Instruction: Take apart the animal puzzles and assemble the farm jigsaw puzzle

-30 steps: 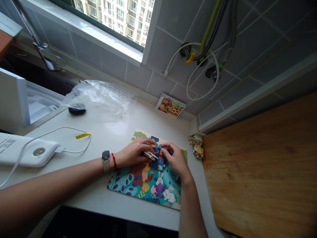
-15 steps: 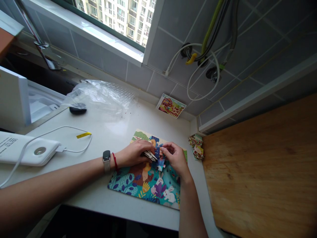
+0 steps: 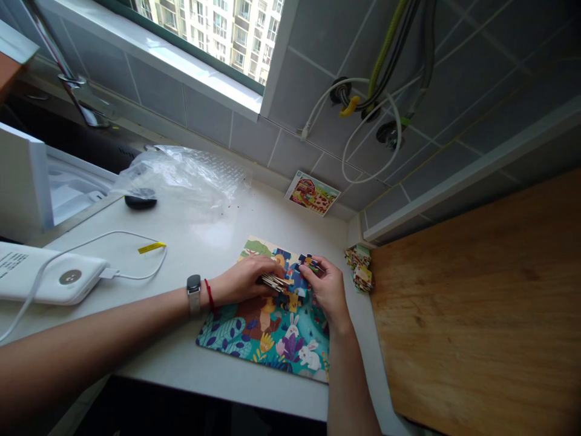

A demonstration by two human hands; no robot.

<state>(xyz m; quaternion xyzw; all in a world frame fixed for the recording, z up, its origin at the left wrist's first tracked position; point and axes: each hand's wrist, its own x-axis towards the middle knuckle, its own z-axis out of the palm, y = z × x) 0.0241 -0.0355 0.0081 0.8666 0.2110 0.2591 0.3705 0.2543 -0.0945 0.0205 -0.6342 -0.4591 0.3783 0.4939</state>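
Observation:
My left hand is closed around a stack of jigsaw puzzle pieces, their edges fanned toward the right. Between its thumb and fingers, my right hand pinches a dark blue and orange puzzle piece, raised slightly over the far right part of the puzzle board. Both hands are above that colourful board, which shows white rabbits, flowers and leaves along its near side. Loose-looking blue and yellow pieces lie on it between my hands. My fingers and the stack hide part of its middle.
Small piles of puzzle pieces sit right of the board, beside a wooden board. A picture card leans at the wall. Leftward are a white power bank with a cable, clear plastic wrap and a black mouse-like object.
My right hand has shifted slightly up and right, now with a dark blue and orange piece in its pinch. A yellow and blue piece now shows beside the left hand's stack.

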